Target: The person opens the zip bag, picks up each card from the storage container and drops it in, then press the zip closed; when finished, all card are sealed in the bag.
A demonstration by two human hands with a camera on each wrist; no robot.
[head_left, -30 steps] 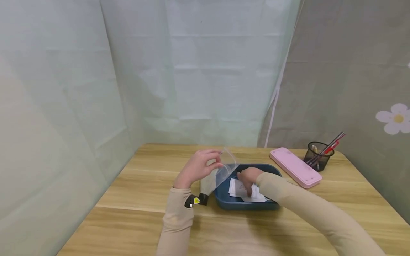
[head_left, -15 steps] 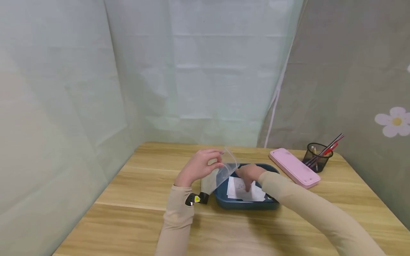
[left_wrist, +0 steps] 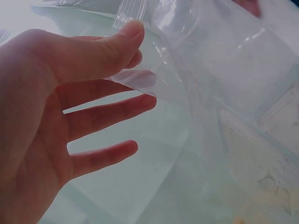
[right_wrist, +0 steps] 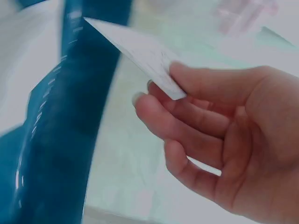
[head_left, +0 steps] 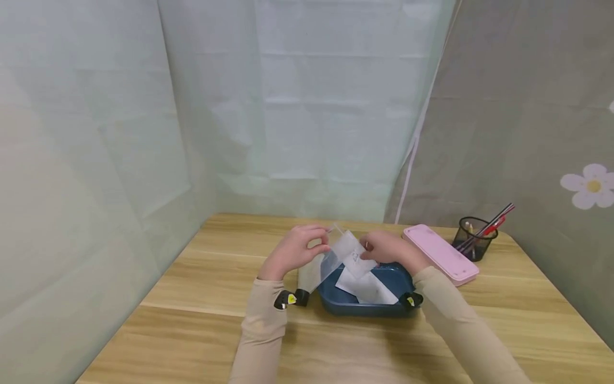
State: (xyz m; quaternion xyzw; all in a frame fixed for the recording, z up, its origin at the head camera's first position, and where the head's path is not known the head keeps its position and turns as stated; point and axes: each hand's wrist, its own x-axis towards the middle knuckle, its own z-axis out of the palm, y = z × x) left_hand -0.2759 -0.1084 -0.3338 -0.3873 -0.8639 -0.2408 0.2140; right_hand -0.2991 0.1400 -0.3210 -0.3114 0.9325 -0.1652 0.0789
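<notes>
Between thumb and fingers, my left hand (head_left: 296, 248) pinches the top edge of a clear zip bag (left_wrist: 187, 79). The bag hangs over the left side of a dark blue tray (head_left: 336, 306), and pale card-like pieces show through its plastic in the left wrist view. My right hand (head_left: 390, 249) pinches a white paper card (head_left: 356, 258) with a small drawing or writing on it, held above the tray beside the bag's mouth. More white papers (head_left: 371, 290) lie in the tray. In the right wrist view the card (right_wrist: 145, 53) sits between thumb and fingertips.
A pink pencil case (head_left: 441, 253) lies right of the tray on the wooden table (head_left: 206, 320). Behind it stands a black mesh pen holder (head_left: 475, 240) with pens and pencils. Fabric curtains (head_left: 307, 106) enclose the table at the back and sides.
My right hand has risen out of the tray and moved up towards the bag, now with a white paper card in its fingers. The left hand keeps its hold on the bag, nearly still.
</notes>
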